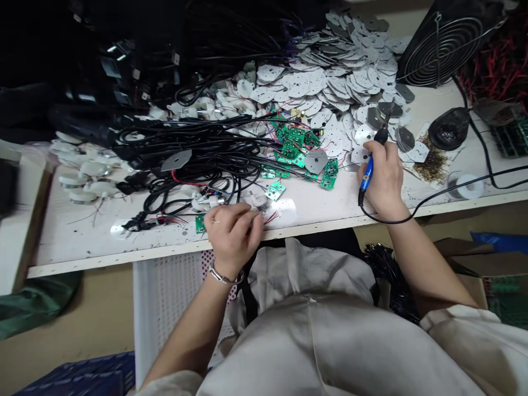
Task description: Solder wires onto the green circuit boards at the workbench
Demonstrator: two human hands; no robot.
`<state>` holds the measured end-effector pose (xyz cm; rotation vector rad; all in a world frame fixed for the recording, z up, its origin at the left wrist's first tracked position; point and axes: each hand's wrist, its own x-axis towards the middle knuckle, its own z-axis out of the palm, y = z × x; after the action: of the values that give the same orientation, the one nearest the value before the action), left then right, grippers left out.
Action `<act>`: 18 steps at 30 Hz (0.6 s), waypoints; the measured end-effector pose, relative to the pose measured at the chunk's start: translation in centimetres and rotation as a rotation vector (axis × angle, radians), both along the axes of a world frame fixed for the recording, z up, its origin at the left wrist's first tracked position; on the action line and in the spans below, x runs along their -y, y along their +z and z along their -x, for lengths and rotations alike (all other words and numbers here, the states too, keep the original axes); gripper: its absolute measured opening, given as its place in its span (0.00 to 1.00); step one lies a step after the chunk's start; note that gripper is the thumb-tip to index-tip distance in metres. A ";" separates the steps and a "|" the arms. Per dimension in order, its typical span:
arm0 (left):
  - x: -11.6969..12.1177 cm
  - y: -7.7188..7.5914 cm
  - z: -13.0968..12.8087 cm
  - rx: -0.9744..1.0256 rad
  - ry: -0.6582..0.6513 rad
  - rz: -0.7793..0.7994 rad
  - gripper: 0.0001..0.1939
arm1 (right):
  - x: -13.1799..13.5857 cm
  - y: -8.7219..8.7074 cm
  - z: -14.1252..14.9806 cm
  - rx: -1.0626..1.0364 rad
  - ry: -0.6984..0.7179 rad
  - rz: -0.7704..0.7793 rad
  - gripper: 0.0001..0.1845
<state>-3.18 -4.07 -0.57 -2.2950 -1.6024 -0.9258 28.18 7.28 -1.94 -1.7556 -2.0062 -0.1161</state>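
Head view: left hand [233,234] at 7 o'clock over the counter [103,245], fingers [247,217] pressed together, pinching a small white wired part [258,199] at the centre. It looks light and fragile; hold the body, not the thin leads. Right hand [383,176] at 3 o'clock, fingers wrapped round a blue soldering iron [367,173].

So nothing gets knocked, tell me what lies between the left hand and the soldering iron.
In the head view, between the left hand and the soldering iron in the right hand lie a loose green circuit board, a white disc and thin red wires.
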 end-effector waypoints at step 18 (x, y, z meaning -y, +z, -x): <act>-4.7 -0.5 -4.5 -0.119 -0.073 0.286 0.11 | 6.6 -0.5 2.1 -0.374 0.672 -0.082 0.20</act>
<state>1.36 0.64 -1.11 -2.5574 -1.7051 -0.5928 26.11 0.66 -2.39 -0.8934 -2.1406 0.3180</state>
